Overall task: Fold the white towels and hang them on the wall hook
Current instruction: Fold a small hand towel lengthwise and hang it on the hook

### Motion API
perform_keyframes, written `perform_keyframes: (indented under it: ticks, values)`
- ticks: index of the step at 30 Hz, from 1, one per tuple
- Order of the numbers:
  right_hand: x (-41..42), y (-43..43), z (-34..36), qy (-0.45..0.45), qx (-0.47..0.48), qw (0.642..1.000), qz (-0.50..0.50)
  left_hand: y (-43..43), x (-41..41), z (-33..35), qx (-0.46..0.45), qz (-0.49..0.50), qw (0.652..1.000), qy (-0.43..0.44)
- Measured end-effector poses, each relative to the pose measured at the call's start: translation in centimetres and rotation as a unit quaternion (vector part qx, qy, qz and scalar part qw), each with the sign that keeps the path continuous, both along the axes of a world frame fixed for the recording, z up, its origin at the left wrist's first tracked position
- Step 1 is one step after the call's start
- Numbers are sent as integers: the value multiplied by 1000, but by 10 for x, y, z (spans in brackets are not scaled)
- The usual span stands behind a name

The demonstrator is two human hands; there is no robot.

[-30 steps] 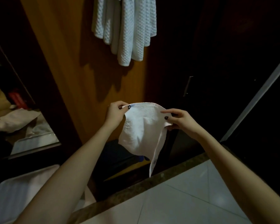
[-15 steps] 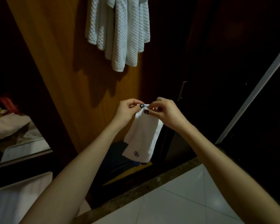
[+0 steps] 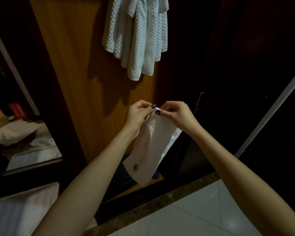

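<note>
We find both forearms reaching forward and up, the left hand [image 3: 137,114] and right hand [image 3: 177,113] meeting almost thumb to thumb. Each pinches the top edge of the folded white towel [image 3: 150,147], which hangs as a narrow strip below them in front of the wooden panel [image 3: 71,65]. Above, the waffle-weave towels [image 3: 138,36] hang against the panel, but their tops are cut off by the frame, so we cannot see the hook; the fingers behind the cloth are hidden, and the dark area on the right is too dim to make out.
</note>
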State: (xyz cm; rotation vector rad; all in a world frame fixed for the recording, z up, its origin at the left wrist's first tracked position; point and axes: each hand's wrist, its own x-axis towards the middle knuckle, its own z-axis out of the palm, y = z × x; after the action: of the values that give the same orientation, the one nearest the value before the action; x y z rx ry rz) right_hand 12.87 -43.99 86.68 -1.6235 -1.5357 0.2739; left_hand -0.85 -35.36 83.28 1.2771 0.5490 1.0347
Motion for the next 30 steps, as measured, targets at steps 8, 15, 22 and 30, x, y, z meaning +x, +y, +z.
perform_keyframes:
  ticks: [8,15,22,30]
  values:
    - [-5,5,0,-20,11,999,-25,5,-13,-4,-32,-33,999,14]
    - [-8,10,4,-2,45,998,-35,5,-12,-2,-21,-56,998,-27]
    - [7,17,14,-3,18,1000,8,4,-3,-1,87,20,996,10]
    - [59,-12,18,-55,-90,994,6,28,-19,22,58,64,994,-66]
